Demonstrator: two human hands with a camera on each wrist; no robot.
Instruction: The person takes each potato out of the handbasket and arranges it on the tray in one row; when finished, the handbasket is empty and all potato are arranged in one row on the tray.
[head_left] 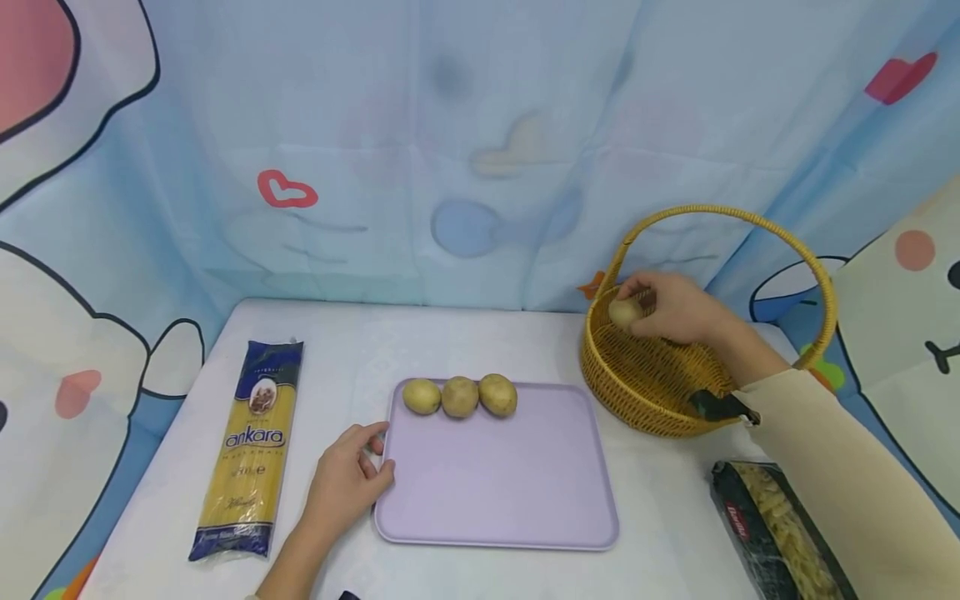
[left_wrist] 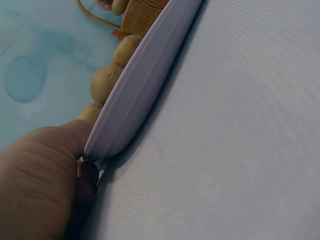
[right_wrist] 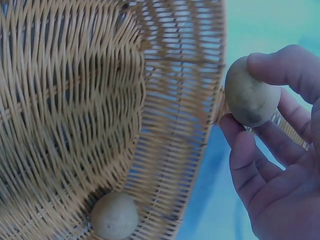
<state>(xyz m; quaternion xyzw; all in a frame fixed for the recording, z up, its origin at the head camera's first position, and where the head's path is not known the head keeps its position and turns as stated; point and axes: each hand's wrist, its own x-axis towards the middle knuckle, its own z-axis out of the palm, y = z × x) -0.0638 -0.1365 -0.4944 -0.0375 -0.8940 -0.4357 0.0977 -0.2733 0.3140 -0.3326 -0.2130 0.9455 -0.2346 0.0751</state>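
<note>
My right hand (head_left: 678, 308) pinches a potato (head_left: 626, 314) between thumb and fingertips, inside the rim of a wicker basket (head_left: 622, 392) with a tall arched handle. In the right wrist view this potato is oval with a dark patch at its lower end. Another potato (right_wrist: 115, 216) lies at the basket's inner wall. On the left, my left hand (head_left: 341, 479) grips the left edge of a lilac tray (head_left: 498, 483), thumb and fingers at its rim. Along the tray's back edge sit three potatoes (head_left: 460, 397) in a row, close together.
A long yellow-and-blue pack of spaghetti (head_left: 251, 450) lies left of the left hand. Below the basket, a dark pack of pasta (head_left: 780, 533) lies partly under the right sleeve (head_left: 855, 467). A patterned blue curtain (head_left: 375, 167) hangs behind the white table (head_left: 337, 350).
</note>
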